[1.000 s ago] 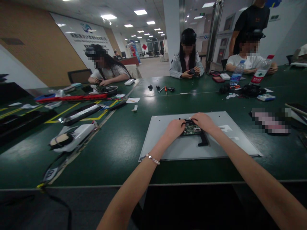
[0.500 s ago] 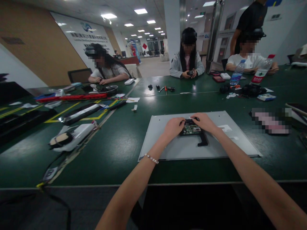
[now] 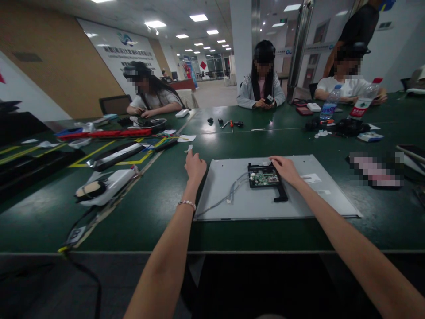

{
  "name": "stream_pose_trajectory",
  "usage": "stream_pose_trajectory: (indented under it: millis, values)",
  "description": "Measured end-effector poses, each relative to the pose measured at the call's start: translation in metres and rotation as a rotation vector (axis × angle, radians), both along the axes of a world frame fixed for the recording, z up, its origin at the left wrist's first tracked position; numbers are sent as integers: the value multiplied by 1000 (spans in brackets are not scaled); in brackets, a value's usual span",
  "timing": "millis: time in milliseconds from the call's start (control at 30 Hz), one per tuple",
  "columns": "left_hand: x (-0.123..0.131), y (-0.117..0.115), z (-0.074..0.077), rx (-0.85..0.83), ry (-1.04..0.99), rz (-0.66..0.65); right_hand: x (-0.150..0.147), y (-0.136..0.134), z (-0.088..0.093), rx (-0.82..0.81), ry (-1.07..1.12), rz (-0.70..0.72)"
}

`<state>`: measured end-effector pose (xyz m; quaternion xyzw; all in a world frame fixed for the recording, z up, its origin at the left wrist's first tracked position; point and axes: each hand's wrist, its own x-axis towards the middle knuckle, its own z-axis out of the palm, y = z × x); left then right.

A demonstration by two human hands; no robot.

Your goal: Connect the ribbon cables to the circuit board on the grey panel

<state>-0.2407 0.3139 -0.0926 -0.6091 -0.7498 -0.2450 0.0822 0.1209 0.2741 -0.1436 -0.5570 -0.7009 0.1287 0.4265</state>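
A grey flat panel (image 3: 219,188) lies on the green table in front of me. On it sits a black plastic frame (image 3: 282,193) carrying a green circuit board (image 3: 263,178), with thin grey cables (image 3: 233,189) running from its left side. My right hand (image 3: 286,169) has its fingers closed at the frame's upper right corner; the exact grip is partly hidden. My left hand (image 3: 195,166) is off the panel, over the table to its left. Its index finger points forward and reaches a small white paper piece (image 3: 190,147), with the other fingers loosely bent.
Screwdrivers (image 3: 232,126) and small tools lie beyond the panel. Left are a white device (image 3: 108,186) with a strap and long black parts (image 3: 114,156). Bottles (image 3: 363,101) and a pink phone-like object (image 3: 373,169) are at right. Several people sit across the table.
My left hand has left the frame and moved left to the small paper piece, uncovering the grey cables. My right hand stays at the frame's corner.
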Motion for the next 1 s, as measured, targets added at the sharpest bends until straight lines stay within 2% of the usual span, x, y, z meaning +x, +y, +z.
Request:
stream_pose_trajectory:
  millis: [200,333,500,667,833,1000]
  values:
    - [-41,22,-5,-121,17,54,-2,-2,3,-18,28,-5]
    - [-57,43,-6,-190,34,28,-3,-2,2,-28,41,1]
    - [-59,52,-12,-183,107,-23,-2,1,-1,-24,54,15]
    - [-46,41,-11,-6,182,-80,-2,0,-1,-17,55,26]
    - [-32,31,5,184,216,-195,-1,0,1,51,111,19]
    - [-6,10,42,352,173,-391,-4,-3,10,183,109,10]
